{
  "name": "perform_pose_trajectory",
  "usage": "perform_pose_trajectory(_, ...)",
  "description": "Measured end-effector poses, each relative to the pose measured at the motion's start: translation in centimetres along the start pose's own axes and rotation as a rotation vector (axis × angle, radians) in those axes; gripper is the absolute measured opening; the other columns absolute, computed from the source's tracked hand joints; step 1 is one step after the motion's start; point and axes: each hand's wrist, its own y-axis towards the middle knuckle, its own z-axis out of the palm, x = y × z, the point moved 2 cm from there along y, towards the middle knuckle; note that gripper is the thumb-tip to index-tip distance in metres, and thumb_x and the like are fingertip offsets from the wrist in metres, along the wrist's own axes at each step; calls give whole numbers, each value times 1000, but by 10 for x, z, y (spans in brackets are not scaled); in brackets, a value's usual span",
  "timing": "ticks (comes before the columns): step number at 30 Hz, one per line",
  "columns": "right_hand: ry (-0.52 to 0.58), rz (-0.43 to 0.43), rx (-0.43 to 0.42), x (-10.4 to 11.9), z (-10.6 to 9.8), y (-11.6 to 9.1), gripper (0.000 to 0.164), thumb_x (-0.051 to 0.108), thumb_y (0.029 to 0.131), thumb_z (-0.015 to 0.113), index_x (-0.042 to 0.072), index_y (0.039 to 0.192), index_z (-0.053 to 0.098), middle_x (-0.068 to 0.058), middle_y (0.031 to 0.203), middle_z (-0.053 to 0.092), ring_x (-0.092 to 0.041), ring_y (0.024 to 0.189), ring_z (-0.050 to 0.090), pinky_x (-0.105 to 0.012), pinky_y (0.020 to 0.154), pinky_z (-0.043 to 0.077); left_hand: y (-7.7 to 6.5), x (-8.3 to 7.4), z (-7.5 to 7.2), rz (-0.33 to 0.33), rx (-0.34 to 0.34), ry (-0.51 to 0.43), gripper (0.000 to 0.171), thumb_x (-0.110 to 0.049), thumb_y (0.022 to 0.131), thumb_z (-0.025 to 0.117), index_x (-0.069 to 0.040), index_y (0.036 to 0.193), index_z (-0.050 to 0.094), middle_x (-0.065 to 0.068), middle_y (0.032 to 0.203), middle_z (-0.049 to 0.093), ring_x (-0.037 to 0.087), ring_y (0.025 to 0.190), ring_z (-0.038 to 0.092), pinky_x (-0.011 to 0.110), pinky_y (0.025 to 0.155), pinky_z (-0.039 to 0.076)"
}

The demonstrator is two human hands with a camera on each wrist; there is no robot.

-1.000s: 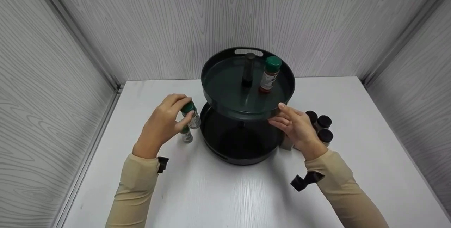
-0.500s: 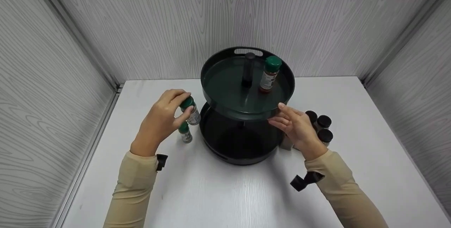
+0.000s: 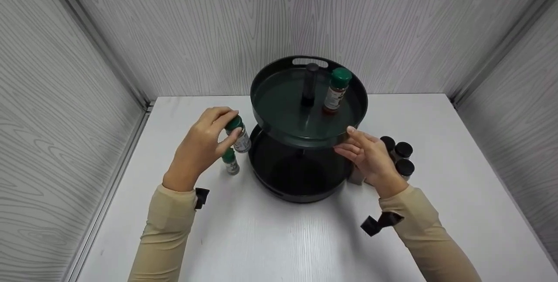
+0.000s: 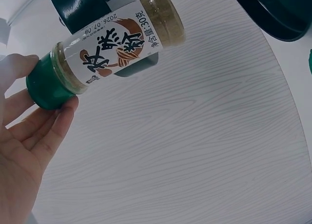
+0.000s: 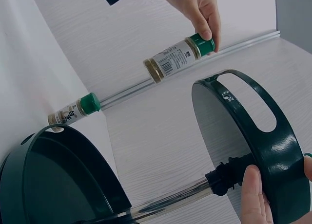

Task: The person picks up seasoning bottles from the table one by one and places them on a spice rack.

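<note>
My left hand point(image 3: 196, 147) pinches the green cap of a spice jar point(image 4: 117, 44) between thumb and fingers. The jar holds pale brown powder and has a white label. It hangs above the table, just left of a dark green two-tier round rack point(image 3: 301, 138). With thumb and fingers, my right hand point(image 3: 370, 160) grips the front right rim of the rack's upper tray. On that tray stands another green-capped spice jar point(image 3: 335, 90) with reddish contents, right of the dark centre post point(image 3: 310, 83). A green-capped jar point(image 3: 231, 162) stands on the table below my left hand.
Several black-capped jars point(image 3: 403, 150) stand right of the rack, partly hidden behind my right hand. The rack's lower tray point(image 3: 301, 197) sits on the white table point(image 3: 279, 242). Wood-grain panels point(image 3: 218, 20) enclose the back and sides.
My left hand has raised the spice jar a little, uncovering more of the jar standing below. My right hand keeps its hold on the upper tray's rim.
</note>
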Motion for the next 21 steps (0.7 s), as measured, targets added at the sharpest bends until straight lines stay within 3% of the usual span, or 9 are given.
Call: perform_pose_trajectory(21, -3, 5, 15, 1, 1, 0, 66, 21, 98, 54, -10, 147, 21, 1, 90, 74, -12, 83, 72, -24, 82, 60, 10, -2, -9, 14, -7, 12, 32, -13, 91, 67, 7, 116, 65, 19, 110, 64, 26, 102, 63, 30, 86, 59)
